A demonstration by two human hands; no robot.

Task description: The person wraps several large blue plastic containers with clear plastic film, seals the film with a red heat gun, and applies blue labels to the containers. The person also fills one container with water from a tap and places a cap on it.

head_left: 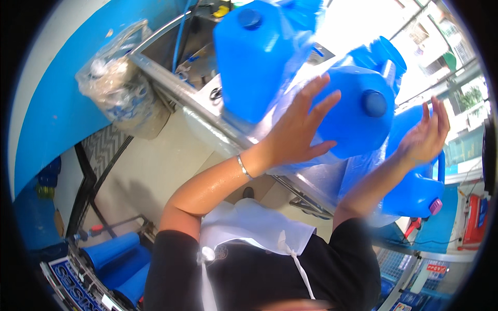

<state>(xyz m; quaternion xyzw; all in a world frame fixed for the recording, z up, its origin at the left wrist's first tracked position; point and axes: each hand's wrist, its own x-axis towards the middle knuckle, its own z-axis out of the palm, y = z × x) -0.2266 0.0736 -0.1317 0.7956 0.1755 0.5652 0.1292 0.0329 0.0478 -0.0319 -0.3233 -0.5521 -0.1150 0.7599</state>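
Note:
A blue plastic water jug with a dark blue cap stands on the metal counter, wrapped partly in clear plastic. On its left side is my left hand, fingers spread, close to the jug; whether it touches cannot be made out. My right hand is raised at the jug's right, fingers apart and slightly curled, holding nothing. Another blue jug with a blue cap stands to the left, by the sink. A blue jug with a pink cap sits at the right, below my right forearm.
A metal sink with a blue hose lies at the far left. Beside it stands a plastic-lined bin. More blue containers are behind the jug. Large blue cylinders rest at the lower left.

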